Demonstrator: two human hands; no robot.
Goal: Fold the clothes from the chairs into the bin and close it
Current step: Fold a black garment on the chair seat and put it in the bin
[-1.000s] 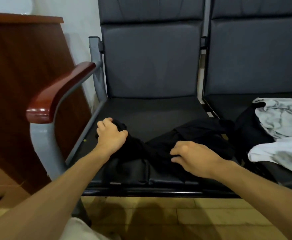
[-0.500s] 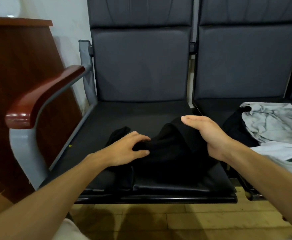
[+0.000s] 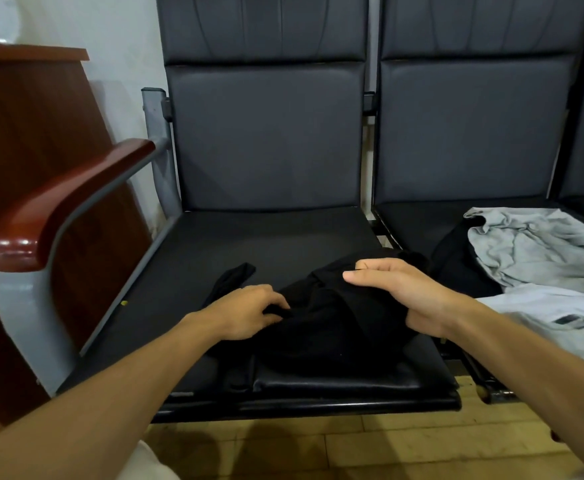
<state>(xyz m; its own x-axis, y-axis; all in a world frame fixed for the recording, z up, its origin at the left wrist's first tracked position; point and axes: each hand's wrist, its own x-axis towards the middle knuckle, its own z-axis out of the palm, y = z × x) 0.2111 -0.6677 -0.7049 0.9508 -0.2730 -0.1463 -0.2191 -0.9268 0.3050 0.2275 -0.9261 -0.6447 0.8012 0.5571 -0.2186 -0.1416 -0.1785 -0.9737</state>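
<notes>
A black garment (image 3: 321, 327) lies bunched on the seat of the left black chair (image 3: 249, 244). My left hand (image 3: 249, 311) presses down on its left part, fingertips pinching a fold of the cloth. My right hand (image 3: 401, 292) holds the garment's right side, thumb under the fabric and fingers stretched flat over the top. A narrow black end of the garment (image 3: 233, 278) trails toward the back left of the seat. Grey and white clothes (image 3: 546, 268) lie heaped on the right chair (image 3: 422, 223). No bin is in view.
A red-brown wooden armrest (image 3: 65, 199) on a grey metal frame stands at the left of the chair. A dark wooden cabinet (image 3: 24, 140) is beyond it against the wall. Yellow wood floor (image 3: 352, 445) runs below the seats.
My left hand slid right from the garment's far left end toward its middle. My right hand lifted, turned palm-in and gathered the right side, bunching the cloth.
</notes>
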